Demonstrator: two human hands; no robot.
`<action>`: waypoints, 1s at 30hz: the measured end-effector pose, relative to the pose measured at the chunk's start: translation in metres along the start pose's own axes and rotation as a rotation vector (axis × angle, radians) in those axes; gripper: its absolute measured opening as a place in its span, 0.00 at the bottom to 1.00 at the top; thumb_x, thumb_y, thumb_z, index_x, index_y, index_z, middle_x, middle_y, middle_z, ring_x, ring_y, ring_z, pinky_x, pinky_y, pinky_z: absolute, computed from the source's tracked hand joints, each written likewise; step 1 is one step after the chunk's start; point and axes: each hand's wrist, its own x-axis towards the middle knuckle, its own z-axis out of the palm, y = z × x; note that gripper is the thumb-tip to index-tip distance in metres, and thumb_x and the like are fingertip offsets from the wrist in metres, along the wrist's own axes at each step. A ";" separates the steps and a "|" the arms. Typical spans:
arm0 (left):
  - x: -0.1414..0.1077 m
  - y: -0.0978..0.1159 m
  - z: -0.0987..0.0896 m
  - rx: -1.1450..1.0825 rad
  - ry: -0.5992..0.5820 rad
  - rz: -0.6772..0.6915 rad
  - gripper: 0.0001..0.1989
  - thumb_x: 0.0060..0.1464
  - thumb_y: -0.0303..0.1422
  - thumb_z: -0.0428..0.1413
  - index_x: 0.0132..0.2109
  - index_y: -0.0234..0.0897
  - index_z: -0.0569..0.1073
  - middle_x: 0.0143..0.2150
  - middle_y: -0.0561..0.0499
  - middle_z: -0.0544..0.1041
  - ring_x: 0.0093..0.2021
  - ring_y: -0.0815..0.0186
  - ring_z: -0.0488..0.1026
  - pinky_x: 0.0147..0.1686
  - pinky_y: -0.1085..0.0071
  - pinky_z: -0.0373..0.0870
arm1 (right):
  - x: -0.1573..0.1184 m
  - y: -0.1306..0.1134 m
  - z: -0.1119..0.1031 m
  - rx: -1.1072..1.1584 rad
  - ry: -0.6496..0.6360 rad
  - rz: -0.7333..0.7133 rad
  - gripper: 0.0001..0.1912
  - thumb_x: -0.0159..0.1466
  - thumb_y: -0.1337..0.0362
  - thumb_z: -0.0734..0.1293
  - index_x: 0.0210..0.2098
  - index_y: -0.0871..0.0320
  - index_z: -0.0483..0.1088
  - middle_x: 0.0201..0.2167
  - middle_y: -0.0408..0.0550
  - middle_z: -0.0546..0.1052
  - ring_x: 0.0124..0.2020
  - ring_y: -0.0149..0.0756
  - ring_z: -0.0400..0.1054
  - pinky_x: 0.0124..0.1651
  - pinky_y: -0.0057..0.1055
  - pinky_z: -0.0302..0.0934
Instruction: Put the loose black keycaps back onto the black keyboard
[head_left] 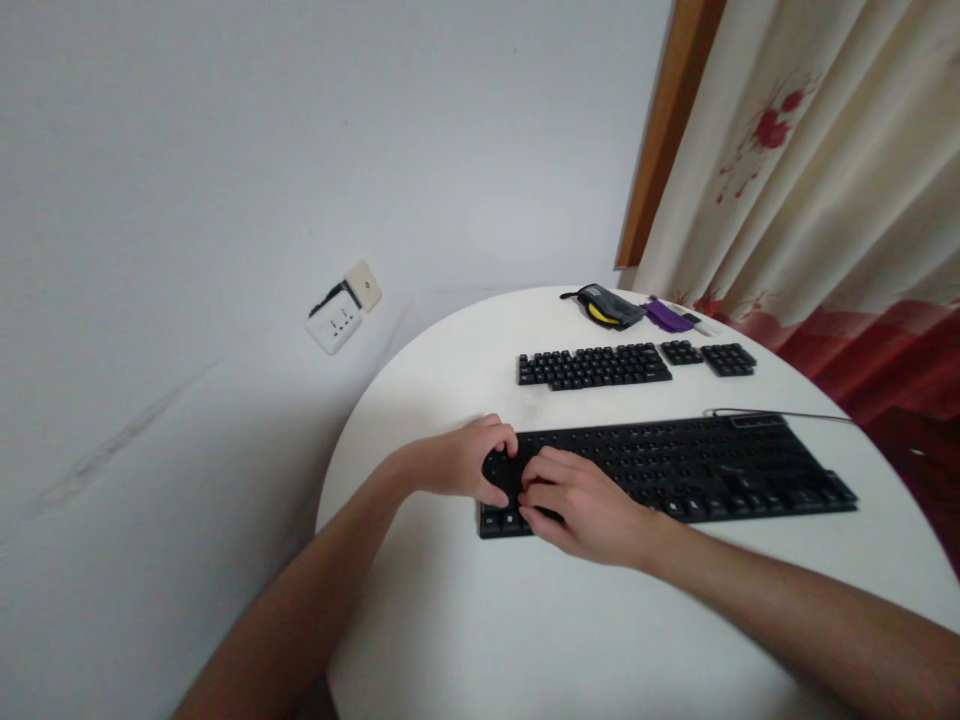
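Observation:
A black keyboard [690, 465] lies on the round white table, many of its key positions bare, with keycaps along its front row. My left hand [469, 460] grips its left end, thumb and forefinger curved apart over the edge. Over the left part of the keyboard, my right hand [581, 500] has its fingertips pressed together in a pinch. Whatever is between them is too small or hidden to make out. Behind the keyboard sit loose black keycaps in three groups: a large block [600, 367], a small cluster [681, 352] and a number-pad block [729, 360].
On the white table [442, 620], a dark pouch with a yellow item [609, 307] and a purple cloth [667, 316] lie at the back. The keyboard cable [780, 412] runs off right. A wall with a socket [334, 322] stands left; a curtain [840, 190] hangs right.

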 end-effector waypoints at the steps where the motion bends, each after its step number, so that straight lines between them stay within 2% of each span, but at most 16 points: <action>1: 0.000 0.000 0.000 0.007 0.011 -0.007 0.29 0.41 0.37 0.67 0.50 0.38 0.70 0.45 0.49 0.67 0.46 0.60 0.67 0.47 0.67 0.66 | 0.000 0.000 0.000 -0.004 -0.002 -0.001 0.09 0.67 0.65 0.63 0.34 0.58 0.74 0.37 0.50 0.74 0.41 0.38 0.65 0.45 0.35 0.62; 4: 0.000 -0.002 -0.001 0.027 0.026 -0.042 0.43 0.40 0.41 0.69 0.62 0.39 0.62 0.52 0.44 0.65 0.54 0.53 0.64 0.55 0.60 0.64 | -0.001 0.001 0.001 -0.028 0.012 -0.014 0.08 0.67 0.64 0.63 0.35 0.58 0.74 0.35 0.50 0.74 0.39 0.38 0.65 0.43 0.36 0.61; 7: 0.000 -0.006 0.000 0.021 0.014 -0.026 0.51 0.40 0.43 0.69 0.68 0.41 0.55 0.58 0.41 0.62 0.60 0.49 0.60 0.60 0.56 0.59 | -0.002 0.000 0.002 -0.052 0.049 -0.022 0.08 0.67 0.64 0.63 0.37 0.59 0.74 0.32 0.49 0.75 0.38 0.39 0.65 0.43 0.37 0.59; 11: 0.001 -0.010 0.002 0.028 0.009 0.026 0.52 0.41 0.44 0.68 0.69 0.44 0.52 0.65 0.41 0.58 0.64 0.47 0.56 0.64 0.53 0.53 | -0.002 -0.003 0.001 -0.058 0.074 -0.005 0.10 0.68 0.63 0.63 0.42 0.58 0.74 0.36 0.51 0.74 0.41 0.40 0.64 0.45 0.39 0.59; 18: -0.003 -0.018 0.000 0.012 -0.004 0.049 0.53 0.41 0.50 0.68 0.70 0.46 0.54 0.70 0.40 0.53 0.68 0.43 0.50 0.65 0.50 0.50 | -0.002 -0.003 0.000 -0.065 -0.017 -0.009 0.10 0.67 0.60 0.65 0.43 0.56 0.76 0.43 0.51 0.71 0.46 0.42 0.62 0.49 0.41 0.60; 22: -0.004 -0.020 -0.002 -0.023 -0.033 0.090 0.54 0.40 0.50 0.68 0.70 0.46 0.53 0.69 0.40 0.54 0.68 0.45 0.51 0.65 0.51 0.50 | -0.001 -0.004 -0.001 -0.060 -0.023 -0.014 0.11 0.67 0.59 0.65 0.44 0.56 0.76 0.44 0.52 0.71 0.47 0.43 0.62 0.50 0.42 0.60; 30: 0.000 -0.021 0.001 0.024 -0.035 0.071 0.56 0.36 0.51 0.70 0.69 0.44 0.55 0.67 0.39 0.60 0.66 0.44 0.55 0.65 0.50 0.49 | -0.001 -0.004 -0.002 -0.059 -0.024 -0.011 0.09 0.67 0.61 0.65 0.43 0.55 0.76 0.46 0.52 0.72 0.50 0.43 0.62 0.51 0.42 0.60</action>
